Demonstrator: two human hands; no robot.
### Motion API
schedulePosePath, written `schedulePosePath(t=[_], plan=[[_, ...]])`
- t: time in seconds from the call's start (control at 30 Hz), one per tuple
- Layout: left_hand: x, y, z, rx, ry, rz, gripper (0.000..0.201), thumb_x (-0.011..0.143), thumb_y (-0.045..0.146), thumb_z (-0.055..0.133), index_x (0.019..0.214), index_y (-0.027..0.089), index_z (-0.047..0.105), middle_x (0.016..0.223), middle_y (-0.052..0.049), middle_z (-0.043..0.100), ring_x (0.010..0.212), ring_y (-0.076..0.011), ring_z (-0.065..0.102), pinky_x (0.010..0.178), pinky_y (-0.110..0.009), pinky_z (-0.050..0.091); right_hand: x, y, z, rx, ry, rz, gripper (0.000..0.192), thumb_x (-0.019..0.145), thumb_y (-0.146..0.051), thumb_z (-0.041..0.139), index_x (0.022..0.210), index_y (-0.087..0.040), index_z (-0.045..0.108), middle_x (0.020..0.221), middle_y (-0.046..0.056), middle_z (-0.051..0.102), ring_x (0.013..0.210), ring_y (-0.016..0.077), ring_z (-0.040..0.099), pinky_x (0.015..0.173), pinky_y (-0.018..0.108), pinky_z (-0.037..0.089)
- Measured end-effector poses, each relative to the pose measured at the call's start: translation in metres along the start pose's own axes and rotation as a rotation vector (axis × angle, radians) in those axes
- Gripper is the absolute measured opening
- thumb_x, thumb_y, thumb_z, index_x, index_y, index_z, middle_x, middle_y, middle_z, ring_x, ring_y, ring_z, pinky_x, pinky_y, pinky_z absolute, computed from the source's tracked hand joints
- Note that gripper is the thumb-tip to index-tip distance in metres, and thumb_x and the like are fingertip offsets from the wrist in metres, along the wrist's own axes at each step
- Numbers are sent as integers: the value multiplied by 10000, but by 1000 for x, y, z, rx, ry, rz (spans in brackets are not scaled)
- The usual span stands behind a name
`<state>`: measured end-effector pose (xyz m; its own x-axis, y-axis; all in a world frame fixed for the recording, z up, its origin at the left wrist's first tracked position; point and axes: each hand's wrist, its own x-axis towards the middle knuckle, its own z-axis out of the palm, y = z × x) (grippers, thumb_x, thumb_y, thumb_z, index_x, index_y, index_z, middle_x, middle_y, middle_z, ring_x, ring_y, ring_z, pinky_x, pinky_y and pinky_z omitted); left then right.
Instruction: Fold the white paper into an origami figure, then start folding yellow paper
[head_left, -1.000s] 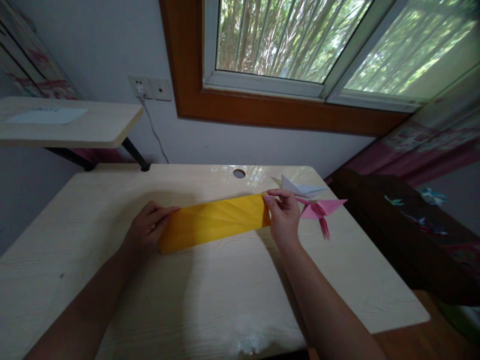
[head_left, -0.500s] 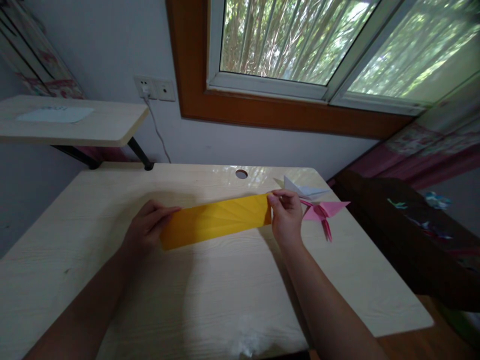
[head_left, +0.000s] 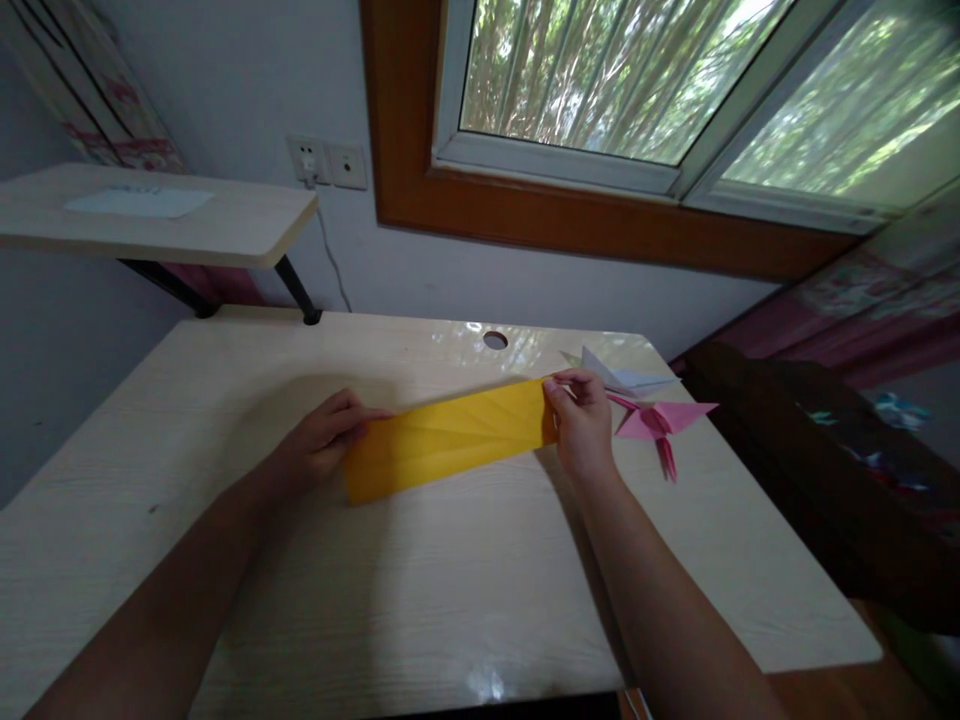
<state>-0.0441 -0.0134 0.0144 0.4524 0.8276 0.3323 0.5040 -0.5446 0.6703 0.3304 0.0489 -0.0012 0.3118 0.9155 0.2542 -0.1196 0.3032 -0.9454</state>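
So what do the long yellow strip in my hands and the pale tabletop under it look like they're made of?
The long yellow folded strip looks like thin matte paper: sharp fan-like creases cross it, and the left hand and right hand pinch its ends. The pale tabletop looks like glossy wood-grain laminate, judging by its printed grain and window glare, though it could be varnished wood.

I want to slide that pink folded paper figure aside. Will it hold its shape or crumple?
The pink folded paper figure looks thin and very light, so a nudge would probably send it skating over the glossy table. Its slim points stick out, so they would likely bend first. Lifted by its thicker middle, it should probably keep its shape.
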Motion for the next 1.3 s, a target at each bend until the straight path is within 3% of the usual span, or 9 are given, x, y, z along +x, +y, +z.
schedulePosePath(t=[0.53,0.8,1.07,1.3], plan=[[0,-4,0,16,-115,-78,399,1009,223,471,1376,285,617,979,-43,567,913,-182,573,836,-318,481,-2,-2,3,4,-9,16,269,700,-316,839,872,-242,646,861,-16,635,733,138,591,680,276,477],[0,2,0,52,-98,-88,397,992,222,492,1364,268,620,987,-33,563,898,-169,582,829,-306,489,-1,-1,4,4,4,17,285,691,-321,835,871,-238,629,866,-13,631,742,142,590,680,277,478],[5,5,8,76,-2,-82,306,993,340,537,1245,238,676,1079,-54,672,992,-199,640,893,-332,515,-1,2,2,-7,-24,-1,259,727,-325,821,889,-244,635,892,-12,632,757,143,597,698,283,479],[7,5,6,-24,4,-225,360,943,463,609,1206,233,693,1161,-61,747,1046,-236,702,932,-367,555,-4,-5,6,10,-60,53,258,719,-302,827,896,-252,646,889,-18,637,696,127,585,634,267,462]])
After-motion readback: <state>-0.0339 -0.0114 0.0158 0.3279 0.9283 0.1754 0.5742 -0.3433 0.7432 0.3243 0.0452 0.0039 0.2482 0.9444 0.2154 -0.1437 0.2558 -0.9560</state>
